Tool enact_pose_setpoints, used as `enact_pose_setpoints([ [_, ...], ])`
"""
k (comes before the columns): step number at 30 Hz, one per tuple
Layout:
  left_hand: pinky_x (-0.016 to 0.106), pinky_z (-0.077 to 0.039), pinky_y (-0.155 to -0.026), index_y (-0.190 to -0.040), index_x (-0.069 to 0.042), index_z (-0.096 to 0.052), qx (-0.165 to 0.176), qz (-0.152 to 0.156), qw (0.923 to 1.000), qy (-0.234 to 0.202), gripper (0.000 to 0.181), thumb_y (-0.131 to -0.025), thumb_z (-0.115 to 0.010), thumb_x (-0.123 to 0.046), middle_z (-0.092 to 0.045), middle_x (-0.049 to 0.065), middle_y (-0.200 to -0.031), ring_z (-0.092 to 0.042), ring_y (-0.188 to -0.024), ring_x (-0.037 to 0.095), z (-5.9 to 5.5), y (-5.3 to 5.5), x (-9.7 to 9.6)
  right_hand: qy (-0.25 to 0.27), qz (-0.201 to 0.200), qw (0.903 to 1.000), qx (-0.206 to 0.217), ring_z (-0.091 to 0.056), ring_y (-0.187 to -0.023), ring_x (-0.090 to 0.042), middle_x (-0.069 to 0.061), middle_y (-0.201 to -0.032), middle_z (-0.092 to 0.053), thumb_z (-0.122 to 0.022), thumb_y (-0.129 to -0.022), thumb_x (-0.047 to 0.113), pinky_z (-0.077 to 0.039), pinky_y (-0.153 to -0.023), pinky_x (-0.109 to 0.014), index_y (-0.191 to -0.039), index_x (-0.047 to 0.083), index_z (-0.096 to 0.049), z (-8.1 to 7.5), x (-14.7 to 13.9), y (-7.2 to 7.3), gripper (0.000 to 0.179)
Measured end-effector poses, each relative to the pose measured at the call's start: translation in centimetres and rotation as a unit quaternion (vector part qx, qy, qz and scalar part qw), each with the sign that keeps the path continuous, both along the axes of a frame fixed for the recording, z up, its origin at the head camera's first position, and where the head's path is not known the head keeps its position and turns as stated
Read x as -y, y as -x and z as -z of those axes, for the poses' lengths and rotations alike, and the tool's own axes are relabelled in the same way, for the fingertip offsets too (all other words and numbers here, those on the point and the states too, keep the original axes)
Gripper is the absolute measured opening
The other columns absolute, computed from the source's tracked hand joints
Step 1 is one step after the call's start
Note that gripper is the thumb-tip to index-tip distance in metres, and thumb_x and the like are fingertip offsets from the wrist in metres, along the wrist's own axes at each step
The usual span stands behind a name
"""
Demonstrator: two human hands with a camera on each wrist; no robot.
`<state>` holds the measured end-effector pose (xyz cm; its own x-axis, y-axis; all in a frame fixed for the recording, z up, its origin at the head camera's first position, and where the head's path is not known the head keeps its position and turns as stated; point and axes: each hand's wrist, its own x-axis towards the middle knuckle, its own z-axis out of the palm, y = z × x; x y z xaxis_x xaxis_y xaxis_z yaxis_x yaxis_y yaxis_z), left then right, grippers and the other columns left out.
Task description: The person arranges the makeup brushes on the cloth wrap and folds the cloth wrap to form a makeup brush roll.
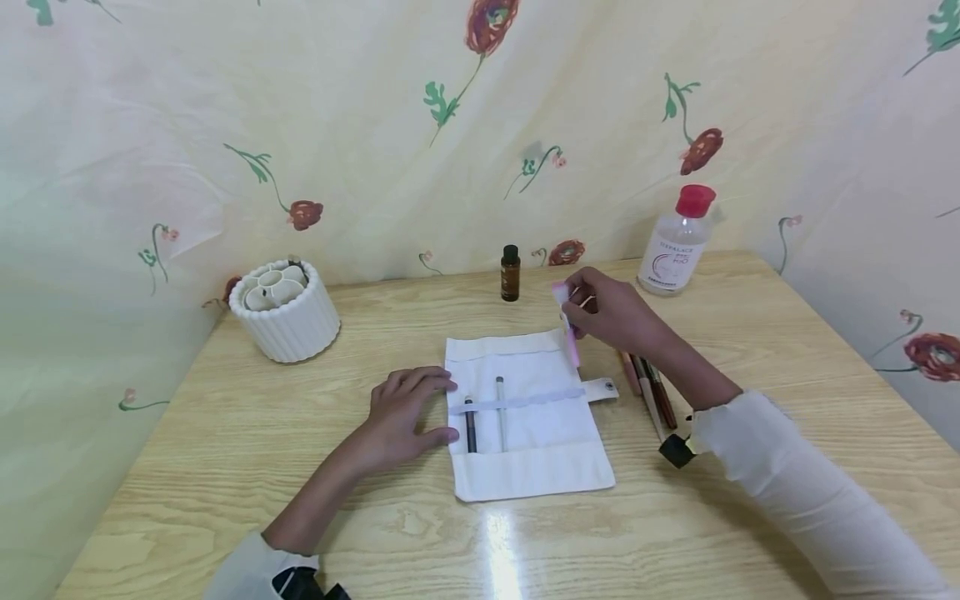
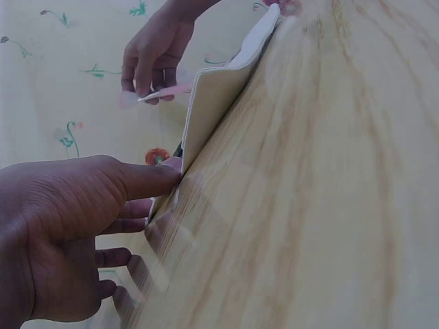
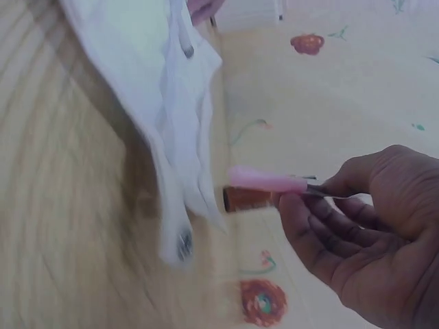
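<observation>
A white cloth brush roll (image 1: pixel 532 478) lies unfolded on the table, its snap strap (image 1: pixel 602 389) sticking out to the right. Tucked under its pale band are a dark slim tool (image 1: pixel 470 429) and a light slim one (image 1: pixel 501 417). My left hand (image 1: pixel 405 417) rests at the roll's left edge, and its thumb touches the cloth edge in the left wrist view. Above the roll's top right corner, my right hand (image 1: pixel 611 312) pinches a pink-handled brush (image 3: pixel 267 179) between thumb and fingers. The handle points down toward the roll; the pale pink tip is up.
Several brushes (image 1: pixel 654 392) lie right of the roll, partly under my right forearm. Behind stand a small brown bottle (image 1: pixel 510 277) and a clear red-capped bottle (image 1: pixel 672 250). A white ribbed holder (image 1: pixel 288 321) stands at the back left, before a flowered cloth backdrop (image 1: pixel 360 125).
</observation>
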<state>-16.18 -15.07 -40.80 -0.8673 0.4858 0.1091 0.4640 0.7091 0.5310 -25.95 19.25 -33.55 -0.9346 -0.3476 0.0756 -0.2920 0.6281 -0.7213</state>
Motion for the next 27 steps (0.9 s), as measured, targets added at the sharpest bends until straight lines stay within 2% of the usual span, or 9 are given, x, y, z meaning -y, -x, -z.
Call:
enact_pose_setpoints([
  [5, 0.059, -0.020, -0.106, -0.138, -0.021, -0.056, -0.003, 0.000, 1.0000, -0.001, 0.059, -0.088, -0.078, -0.041, -0.041, -0.006, -0.151, -0.029, -0.139, 0.027, 0.0, 0.0, 0.0, 0.081, -0.024, 0.9957, 0.036, -0.071, -0.083, -0.026, -0.017, -0.111, -0.059, -0.061, -0.100, 0.009, -0.058, -0.076, -0.046, -0.124, 0.001, -0.050, 0.8, 1.5, -0.3, 0.027],
  [11, 0.060, -0.020, -0.106, -0.137, -0.020, -0.056, -0.005, 0.002, 1.0000, -0.007, 0.058, -0.087, -0.078, -0.040, -0.042, -0.005, -0.151, -0.029, -0.138, 0.028, -0.2, -0.1, -0.1, 0.122, -0.038, 0.9892, 0.071, -0.072, -0.084, -0.027, -0.018, -0.110, -0.058, -0.062, -0.099, 0.007, -0.059, -0.076, -0.045, -0.122, 0.002, -0.050, 1.8, 3.2, -0.8, 0.026],
  [17, 0.060, -0.020, -0.106, -0.137, -0.019, -0.057, -0.006, 0.001, 1.0000, -0.008, 0.059, -0.087, -0.079, -0.040, -0.042, -0.005, -0.151, -0.030, -0.138, 0.028, -0.3, -0.1, -0.1, 0.123, -0.056, 0.9875, 0.082, -0.072, -0.082, -0.026, -0.018, -0.109, -0.060, -0.064, -0.098, 0.007, -0.059, -0.074, -0.043, -0.125, 0.002, -0.050, 2.9, 4.3, -1.1, 0.030],
  [27, 0.060, -0.020, -0.106, -0.137, -0.020, -0.057, -0.006, -0.002, 1.0000, -0.005, 0.058, -0.087, -0.079, -0.040, -0.043, -0.005, -0.150, -0.030, -0.137, 0.028, -0.2, -0.1, 0.0, 0.076, -0.114, 0.9837, 0.117, -0.071, -0.080, -0.025, -0.012, -0.097, -0.066, -0.067, -0.097, 0.010, -0.057, -0.075, -0.036, -0.120, 0.001, -0.055, 3.8, 4.7, -1.5, 0.027],
])
